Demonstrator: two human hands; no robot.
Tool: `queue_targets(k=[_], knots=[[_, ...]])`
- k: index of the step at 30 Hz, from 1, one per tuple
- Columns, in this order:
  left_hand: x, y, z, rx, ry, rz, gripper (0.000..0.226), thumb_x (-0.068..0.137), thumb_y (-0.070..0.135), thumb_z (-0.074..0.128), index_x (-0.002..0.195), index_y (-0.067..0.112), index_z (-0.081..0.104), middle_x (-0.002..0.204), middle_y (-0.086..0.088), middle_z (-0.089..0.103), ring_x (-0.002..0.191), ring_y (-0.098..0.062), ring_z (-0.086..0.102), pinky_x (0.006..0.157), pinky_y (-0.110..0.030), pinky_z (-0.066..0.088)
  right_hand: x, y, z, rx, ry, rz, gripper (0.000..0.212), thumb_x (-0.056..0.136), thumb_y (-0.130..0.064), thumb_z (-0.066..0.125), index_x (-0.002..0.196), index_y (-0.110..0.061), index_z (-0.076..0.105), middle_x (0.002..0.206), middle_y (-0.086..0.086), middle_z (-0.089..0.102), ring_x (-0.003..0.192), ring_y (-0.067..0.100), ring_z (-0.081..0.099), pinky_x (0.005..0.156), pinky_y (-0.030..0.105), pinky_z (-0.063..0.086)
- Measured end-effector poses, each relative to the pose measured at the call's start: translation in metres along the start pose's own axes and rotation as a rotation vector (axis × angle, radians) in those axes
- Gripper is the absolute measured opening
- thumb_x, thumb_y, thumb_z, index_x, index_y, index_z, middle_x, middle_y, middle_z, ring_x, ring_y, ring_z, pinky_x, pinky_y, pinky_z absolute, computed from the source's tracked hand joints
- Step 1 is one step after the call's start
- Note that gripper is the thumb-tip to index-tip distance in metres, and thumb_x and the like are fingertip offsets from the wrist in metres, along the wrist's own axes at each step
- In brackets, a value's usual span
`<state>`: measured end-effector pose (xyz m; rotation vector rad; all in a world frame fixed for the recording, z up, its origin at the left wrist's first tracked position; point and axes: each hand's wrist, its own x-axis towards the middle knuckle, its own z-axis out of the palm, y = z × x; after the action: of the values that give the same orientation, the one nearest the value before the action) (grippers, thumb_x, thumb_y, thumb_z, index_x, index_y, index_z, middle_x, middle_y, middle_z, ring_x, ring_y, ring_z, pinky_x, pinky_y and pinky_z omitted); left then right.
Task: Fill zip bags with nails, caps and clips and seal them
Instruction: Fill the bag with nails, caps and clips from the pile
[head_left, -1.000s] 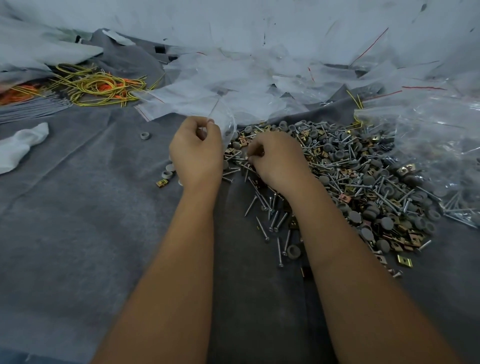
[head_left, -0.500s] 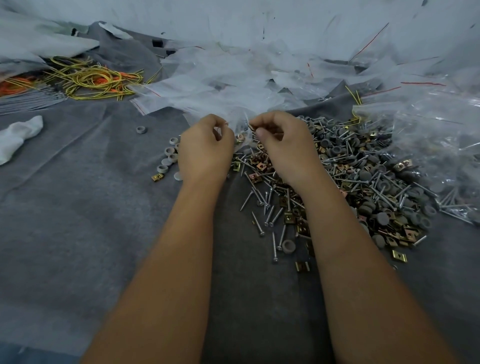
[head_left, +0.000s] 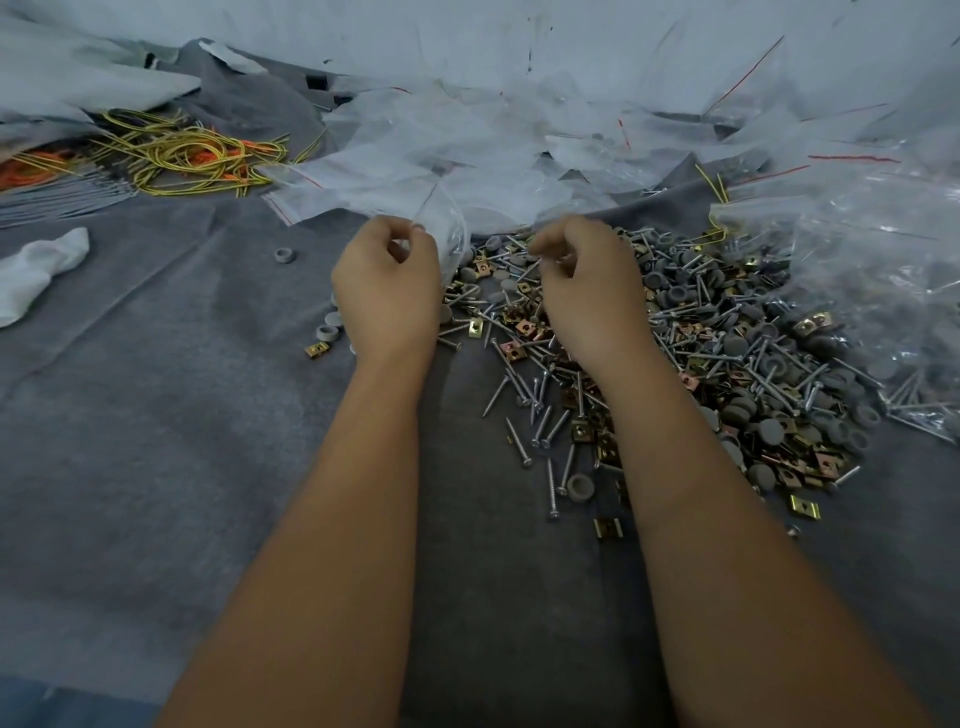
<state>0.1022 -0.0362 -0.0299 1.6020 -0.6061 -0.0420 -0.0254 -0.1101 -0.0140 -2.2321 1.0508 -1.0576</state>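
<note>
Head view only. Left hand (head_left: 387, 291) curled, thumb and fingertips pinching the edge of a small clear plastic zip bag (head_left: 441, 228), which bulges out to the right of the grip, just beside the knuckles. Right hand (head_left: 589, 291) curled knuckles-up over the near-left edge of the mixed pile of silver nails, grey round caps and brass square clips (head_left: 727, 353); fingertips tucked under, something thin and metallic seemingly between them, but can't tell for sure what is held. Pile spread on grey felt cloth (head_left: 130, 441), running right and toward the viewer from the right hand. Few loose grey caps (head_left: 328, 332) and one brass clip (head_left: 317, 349) just left of the left wrist. Heap of empty clear zip bags (head_left: 467, 156) behind both hands. Tangle of yellow and orange wire (head_left: 176, 156) far left, crumpled white cloth (head_left: 36, 270) at left edge.
</note>
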Motion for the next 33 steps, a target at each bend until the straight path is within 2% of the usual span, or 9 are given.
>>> queue_targets(k=[4, 7, 12, 17, 20, 23, 27, 30, 33], knots=[[0.0, 0.002, 0.0, -0.03, 0.0, -0.008, 0.013, 0.092, 0.02, 0.056, 0.083, 0.018, 0.064, 0.063, 0.004, 0.053, 0.057, -0.01, 0.046, 0.055, -0.025, 0.039, -0.003, 0.002, 0.002, -0.208, -0.169, 0.005, 0.03, 0.091, -0.005, 0.054, 0.109, -0.021, 0.071, 0.115, 0.004, 0.064, 0.107, 0.022, 0.058, 0.094, 0.041, 0.049], [0.0, 0.002, 0.001, -0.038, 0.013, -0.02, 0.013, 0.092, 0.02, 0.056, 0.081, 0.019, 0.064, 0.063, 0.005, 0.053, 0.055, -0.008, 0.045, 0.053, -0.022, 0.038, -0.006, -0.006, 0.002, -0.169, -0.245, -0.063, 0.029, 0.087, -0.008, 0.059, 0.105, -0.024, 0.075, 0.108, 0.0, 0.07, 0.102, 0.019, 0.061, 0.094, 0.039, 0.05], [0.0, 0.001, 0.002, -0.038, 0.001, -0.017, 0.012, 0.091, 0.019, 0.056, 0.083, 0.016, 0.065, 0.065, 0.004, 0.055, 0.059, -0.011, 0.047, 0.057, -0.027, 0.039, -0.011, -0.014, 0.011, -0.401, -0.383, -0.216, 0.022, 0.082, -0.033, 0.069, 0.104, -0.032, 0.073, 0.108, -0.001, 0.061, 0.114, 0.025, 0.046, 0.097, 0.038, 0.035], [0.0, 0.001, 0.002, -0.041, -0.009, -0.01, 0.012, 0.09, 0.019, 0.057, 0.082, 0.016, 0.065, 0.063, 0.003, 0.055, 0.058, -0.012, 0.047, 0.057, -0.027, 0.039, -0.011, -0.013, 0.015, -0.414, -0.359, -0.237, 0.017, 0.085, -0.028, 0.07, 0.101, -0.032, 0.073, 0.109, -0.004, 0.06, 0.116, 0.023, 0.043, 0.095, 0.036, 0.03], [0.0, 0.0, 0.002, -0.048, -0.003, -0.004, 0.011, 0.09, 0.018, 0.057, 0.083, 0.016, 0.065, 0.066, 0.001, 0.057, 0.061, -0.014, 0.05, 0.059, -0.03, 0.042, -0.009, -0.011, 0.013, -0.363, -0.356, -0.227, 0.014, 0.083, -0.021, 0.071, 0.093, -0.03, 0.074, 0.107, -0.003, 0.064, 0.113, 0.022, 0.048, 0.096, 0.037, 0.036], [0.001, 0.0, 0.002, -0.047, -0.002, 0.002, 0.011, 0.09, 0.018, 0.057, 0.082, 0.017, 0.065, 0.065, 0.002, 0.055, 0.06, -0.013, 0.049, 0.059, -0.03, 0.041, -0.009, -0.008, 0.011, -0.182, -0.291, -0.145, 0.013, 0.085, -0.014, 0.07, 0.093, -0.023, 0.074, 0.097, -0.004, 0.069, 0.097, 0.016, 0.06, 0.089, 0.033, 0.047], [0.0, -0.002, 0.003, 0.033, -0.059, 0.034, 0.012, 0.091, 0.022, 0.057, 0.08, 0.023, 0.062, 0.061, 0.008, 0.052, 0.056, -0.009, 0.048, 0.056, -0.026, 0.039, -0.008, -0.01, 0.006, 0.106, -0.074, -0.023, 0.012, 0.089, -0.013, 0.064, 0.087, -0.025, 0.064, 0.083, -0.013, 0.062, 0.079, 0.005, 0.058, 0.073, 0.022, 0.049], [-0.004, -0.002, 0.005, 0.179, -0.184, 0.101, 0.01, 0.092, 0.027, 0.056, 0.084, 0.025, 0.061, 0.061, 0.008, 0.051, 0.055, -0.008, 0.048, 0.052, -0.027, 0.037, -0.007, -0.014, 0.003, 0.232, 0.019, -0.021, 0.009, 0.085, -0.017, 0.065, 0.083, -0.025, 0.064, 0.088, -0.007, 0.062, 0.08, 0.005, 0.058, 0.072, 0.02, 0.045], [-0.007, -0.002, 0.007, 0.219, -0.247, 0.146, 0.011, 0.091, 0.028, 0.056, 0.081, 0.026, 0.06, 0.057, 0.008, 0.05, 0.052, -0.005, 0.045, 0.05, -0.025, 0.031, -0.007, -0.012, 0.007, 0.121, -0.012, -0.056, 0.007, 0.083, -0.021, 0.07, 0.089, -0.024, 0.072, 0.099, -0.005, 0.057, 0.097, 0.012, 0.055, 0.086, 0.025, 0.044]])
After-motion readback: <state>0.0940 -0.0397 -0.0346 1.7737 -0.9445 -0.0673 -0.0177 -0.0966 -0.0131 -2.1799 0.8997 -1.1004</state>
